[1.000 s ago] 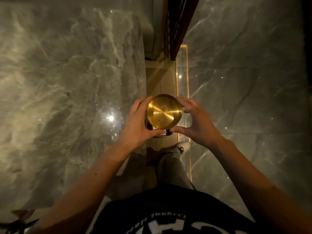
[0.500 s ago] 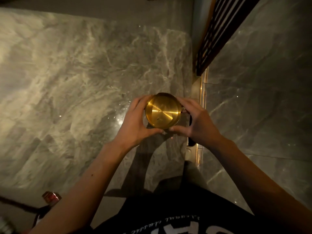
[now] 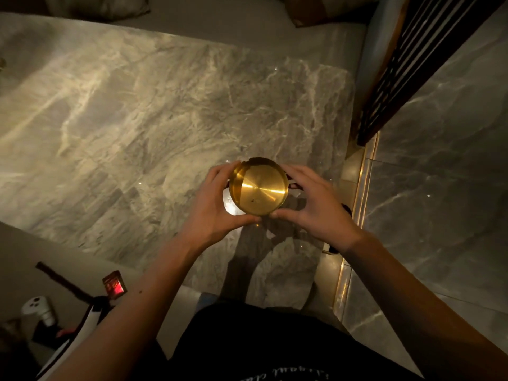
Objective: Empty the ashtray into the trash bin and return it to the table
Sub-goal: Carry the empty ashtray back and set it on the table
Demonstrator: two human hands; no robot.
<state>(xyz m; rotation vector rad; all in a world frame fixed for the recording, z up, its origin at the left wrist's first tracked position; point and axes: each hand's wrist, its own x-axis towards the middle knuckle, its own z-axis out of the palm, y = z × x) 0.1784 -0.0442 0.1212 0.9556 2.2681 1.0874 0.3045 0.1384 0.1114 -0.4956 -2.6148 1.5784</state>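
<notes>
Head view, ashtray (image 3: 258, 187): round, gold, open side up, held above the near right part of the marble table (image 3: 123, 127); a few dark specks on its floor.
Left hand (image 3: 213, 207): fingers curled on the ashtray's left rim, thumb at the near edge.
Right hand (image 3: 316, 207): fingers wrapped on the right rim, thumb underneath near edge.
Red box (image 3: 114, 283): bottom left, well apart.

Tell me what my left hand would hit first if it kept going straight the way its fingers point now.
Its fingers already wrap the gold ashtray, so the left hand meets that at once. Past it lies the right hand on the far side. The marble table sits below; the height above it is unclear.
</notes>
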